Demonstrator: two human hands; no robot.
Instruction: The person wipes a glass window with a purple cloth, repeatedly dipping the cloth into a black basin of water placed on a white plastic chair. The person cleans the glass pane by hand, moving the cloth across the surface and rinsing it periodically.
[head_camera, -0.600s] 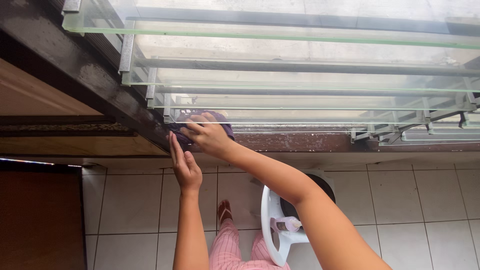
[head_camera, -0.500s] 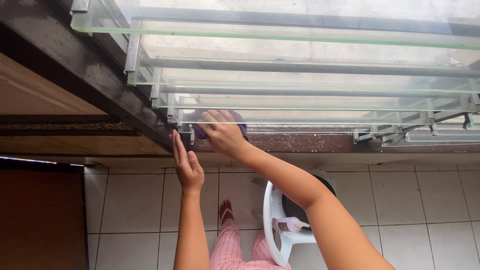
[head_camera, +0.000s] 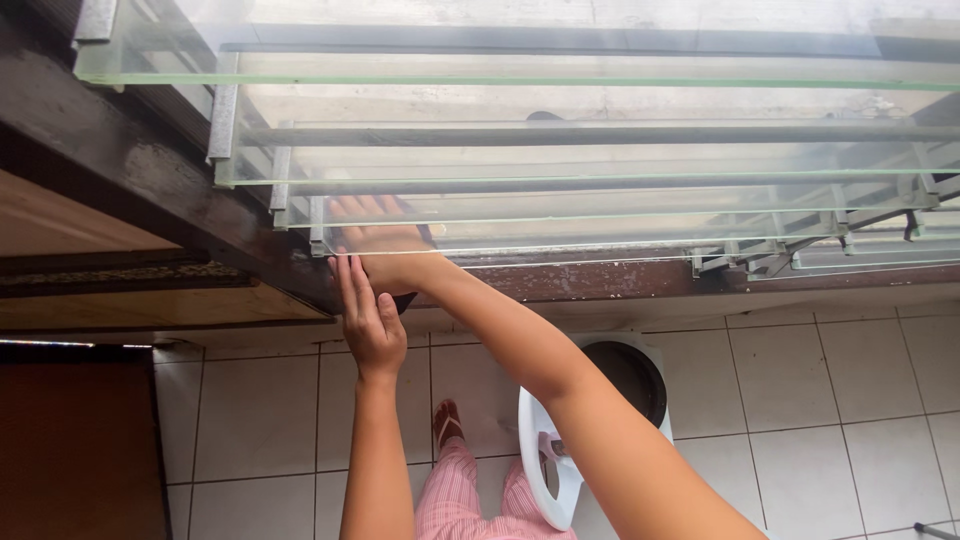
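Your right hand (head_camera: 375, 245) lies flat on the lowest glass slat (head_camera: 600, 232), at its left end by the dark wooden frame (head_camera: 150, 190). Something dark sits under it, but you cannot tell what, or whether the fingers grip it. Your left hand (head_camera: 368, 315) is open, holding nothing, just below against the frame. The slat's long side runs away to the right, and your right hand is nearer to it.

Below my green-edged glass slats (head_camera: 560, 180), the frame (head_camera: 150, 180) is dark brown, the tiles (head_camera: 760, 400) white (grey grout), my trousers (head_camera: 470, 500) pink-striped, the bucket (head_camera: 560, 450) white.
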